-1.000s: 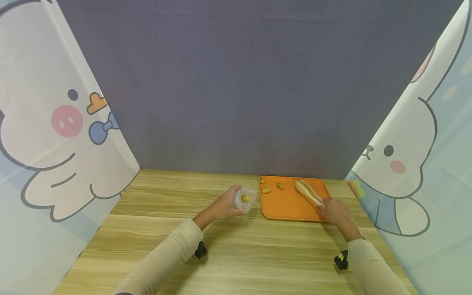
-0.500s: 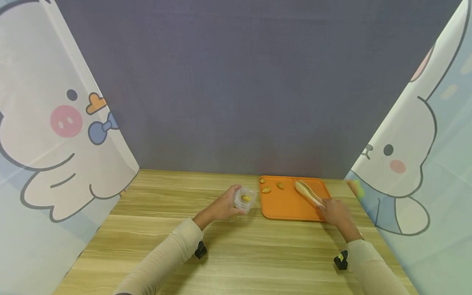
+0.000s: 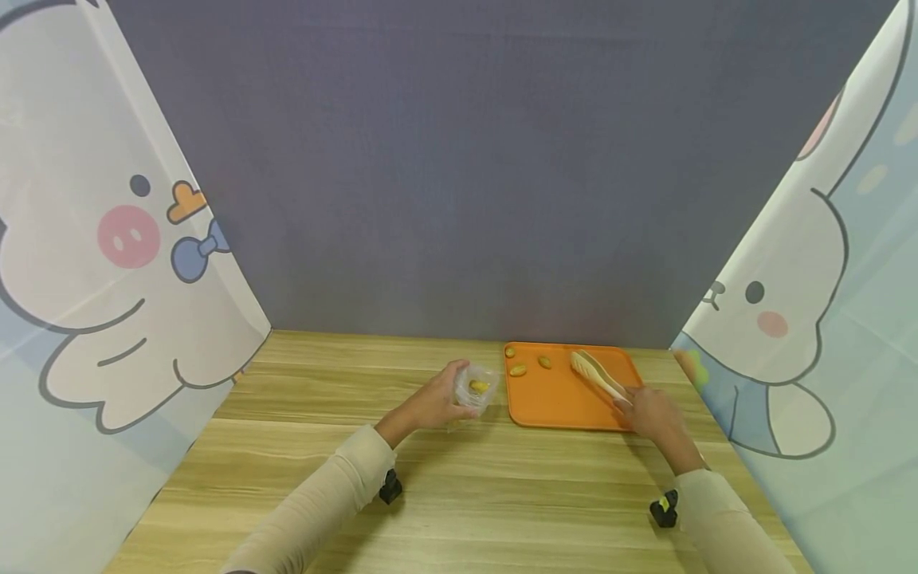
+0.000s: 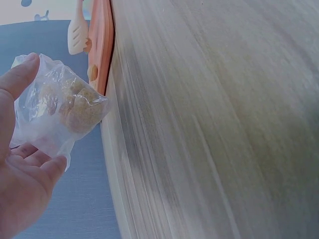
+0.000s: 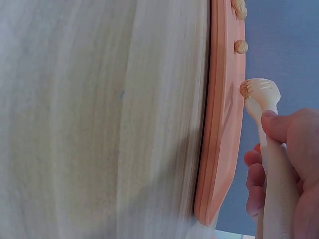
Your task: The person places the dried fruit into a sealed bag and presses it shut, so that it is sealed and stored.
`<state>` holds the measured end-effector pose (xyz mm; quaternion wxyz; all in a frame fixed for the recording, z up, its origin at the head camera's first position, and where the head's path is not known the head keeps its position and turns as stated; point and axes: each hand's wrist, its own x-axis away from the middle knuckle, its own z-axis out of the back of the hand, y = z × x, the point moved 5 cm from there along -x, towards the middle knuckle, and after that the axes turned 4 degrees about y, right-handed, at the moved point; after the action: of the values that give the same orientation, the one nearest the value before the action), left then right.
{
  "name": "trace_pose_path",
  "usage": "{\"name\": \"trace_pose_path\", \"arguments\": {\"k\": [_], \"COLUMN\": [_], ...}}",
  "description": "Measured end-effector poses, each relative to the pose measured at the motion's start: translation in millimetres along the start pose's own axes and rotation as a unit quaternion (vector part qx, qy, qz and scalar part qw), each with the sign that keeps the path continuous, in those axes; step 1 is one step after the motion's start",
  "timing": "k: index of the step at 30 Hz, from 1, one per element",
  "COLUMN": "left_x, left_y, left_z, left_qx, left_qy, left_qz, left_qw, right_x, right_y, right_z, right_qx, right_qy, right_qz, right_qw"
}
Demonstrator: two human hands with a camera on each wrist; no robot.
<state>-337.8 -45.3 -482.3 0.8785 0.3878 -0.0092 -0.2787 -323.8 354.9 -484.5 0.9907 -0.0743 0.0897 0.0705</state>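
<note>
The left hand point(image 3: 433, 402) holds a clear, crinkled plastic bag point(image 4: 37, 112) of tan, rough nuts point(image 4: 82, 109) between spread thumb and fingers. The right hand point(image 3: 656, 413) has fingers wrapped round cream plastic tongs point(image 5: 278, 194); ahead of them, one brown nut point(image 5: 243, 88) shows at the tips, over an orange rectangular tray point(image 3: 559, 406).

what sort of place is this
Likely a screened-off tabletop booth, perhaps set up for recording: a plain grey backdrop stands behind the wood-grain table, and cartoon-printed sheets flank both sides.
</note>
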Motion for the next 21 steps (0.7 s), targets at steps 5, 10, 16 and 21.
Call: {"name": "trace_pose_path", "arguments": {"k": [5,10,16,21], "left_x": [-0.1,-0.2,0.4,0.8], "left_y": [-0.2,-1.4,-1.1,-0.6], "left_z": [0.1,-0.8,-0.5,-0.2], "left_qx": [0.004,0.006,0.002,-0.001], "left_qy": [0.002,-0.002,-0.003,-0.002], "left_qz": [-0.004,-0.002,0.004,0.004], "left_qw": [1.0,1.0,1.0,1.0], "right_x": [1.3,3.3,7.3,11.2], "right_y": [-5.3,-11.2,-20.0,-26.8], "right_z": [2.2,5.5,9.7,11.2], "right_qx": [0.001,-0.006,-0.009,-0.007], "right_qy": [-0.004,0.01,0.031,0.049], "right_qz": [0.001,0.003,0.013,0.033], "right_qw": [1.0,0.9999,0.9994,0.9982]}}
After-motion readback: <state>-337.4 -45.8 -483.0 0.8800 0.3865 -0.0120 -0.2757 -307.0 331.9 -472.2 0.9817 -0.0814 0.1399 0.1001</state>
